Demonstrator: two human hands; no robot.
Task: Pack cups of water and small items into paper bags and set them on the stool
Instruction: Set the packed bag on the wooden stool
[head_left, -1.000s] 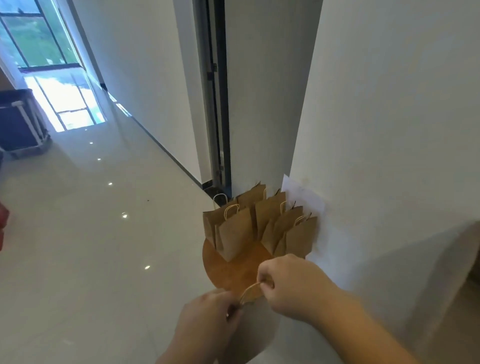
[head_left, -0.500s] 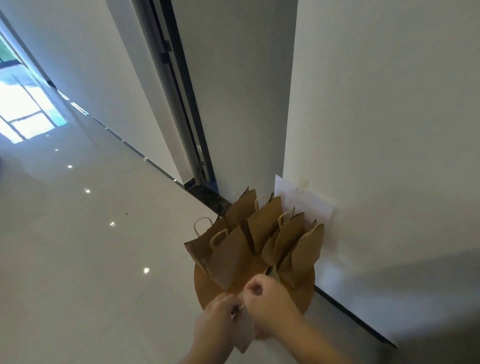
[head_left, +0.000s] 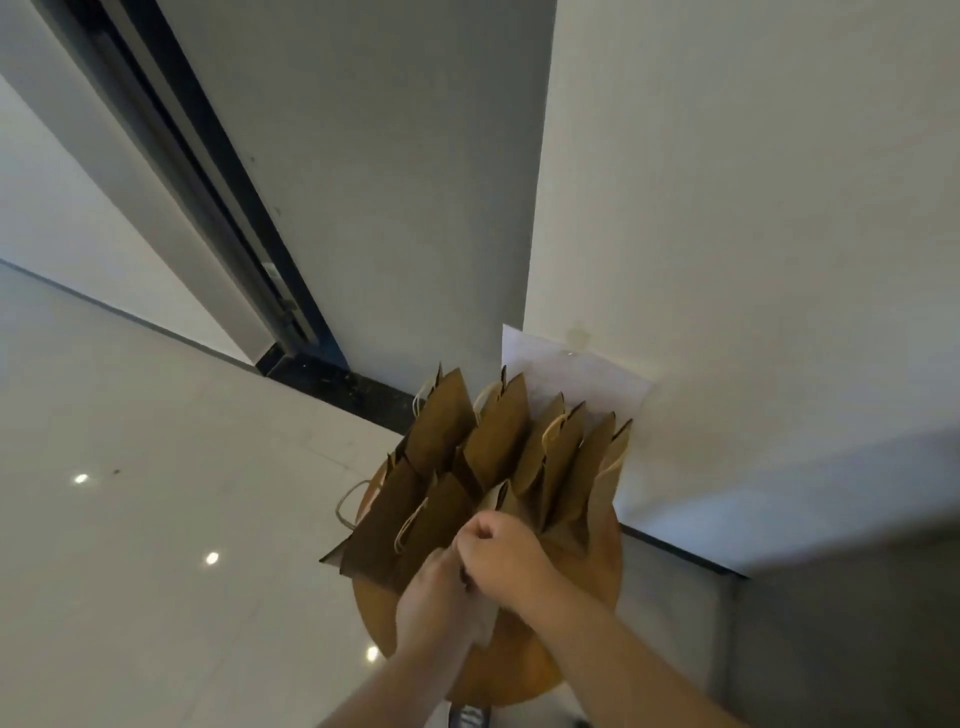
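Paper bag (head_left: 482, 631) now down over the wooden stool (head_left: 519, 675), lower than a second ago, at 6 o'clock of the standing bags (head_left: 496, 441). Left grip (head_left: 434, 597) and right grip (head_left: 501, 556) clenched together on its top. Leaves, likely, only setting down and letting go.

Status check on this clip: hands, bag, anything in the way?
Left hand and right hand both gripping one paper bag, low over the stool. Standing bags crowd the stool's far side, just ahead of the hands.
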